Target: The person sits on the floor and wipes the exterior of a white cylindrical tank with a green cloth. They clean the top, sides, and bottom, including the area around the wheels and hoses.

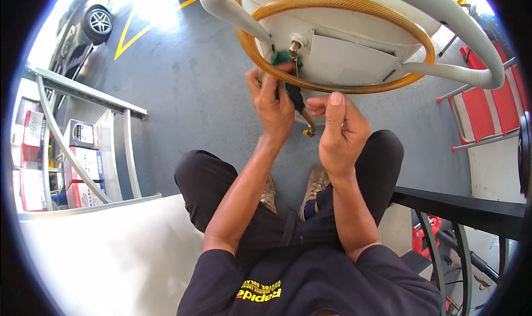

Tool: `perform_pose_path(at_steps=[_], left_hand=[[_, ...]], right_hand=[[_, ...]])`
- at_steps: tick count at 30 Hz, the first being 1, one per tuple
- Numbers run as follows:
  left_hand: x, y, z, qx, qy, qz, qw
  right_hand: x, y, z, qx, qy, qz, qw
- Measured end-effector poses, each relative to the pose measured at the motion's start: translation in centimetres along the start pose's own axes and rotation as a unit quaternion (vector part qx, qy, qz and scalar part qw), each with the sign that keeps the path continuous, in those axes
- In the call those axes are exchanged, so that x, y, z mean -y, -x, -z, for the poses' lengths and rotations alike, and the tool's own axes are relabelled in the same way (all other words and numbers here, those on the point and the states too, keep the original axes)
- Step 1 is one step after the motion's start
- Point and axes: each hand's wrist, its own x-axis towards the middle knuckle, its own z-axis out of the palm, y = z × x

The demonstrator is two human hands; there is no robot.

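Note:
A large white tank (pixel 354 25) stands in front of me, with a metal fitting (pixel 294 45) jutting from its wall. My left hand (pixel 272 99), slightly blurred, is closed just below that fitting, around a green and black thing (pixel 293 92) whose kind I cannot make out. Under it hangs a short brown hose end (pixel 306 118) with a brass-coloured tip. To the right, my right hand (pixel 344 129) is raised with curled fingers and the thumb on top; anything inside them is hidden. A coiled amber hose (pixel 338 87) loops just above both hands.
Thick pale tubular handles (pixel 482 61) curve round the tank. At the left is a metal rack (pixel 88 89) with boxes (pixel 86 163); a car wheel (pixel 98 23) lies beyond. Red folding steps (pixel 482 114) stand right. A black rail (pixel 460 202) runs beside my right knee.

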Motion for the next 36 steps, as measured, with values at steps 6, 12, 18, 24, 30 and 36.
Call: perform_pose_path(at_steps=[6,12,18,24,30,36], left_hand=[[0.5,-0.7,0.5,0.001,-0.074,-0.044,0.996],[3.4,5.9,0.7,0.09,-0.13,-0.006,0.987],[10.9,10.7,4.4,-0.145,-0.216,0.156,0.953],[12.2,10.0,2.5,-0.086,0.363,0.502,0.78],[12.1,15.7,-0.9,0.18,-0.08,0.298,0.934],[13.2,15.9,0.0,0.294,-0.152,0.461,0.823]], right_hand=[[-0.6,-0.3,1.0,-0.019,0.021,-0.023,0.999],[-0.6,-1.7,2.3,-0.066,0.032,-0.026,0.997],[-0.2,-2.3,2.5,-0.078,0.021,-0.013,0.997],[-1.0,-2.5,3.1,-0.085,0.029,-0.026,0.996],[-1.3,-1.9,2.6,-0.079,-0.003,-0.045,0.996],[-3.6,0.7,1.7,0.235,0.258,-0.171,0.921]])
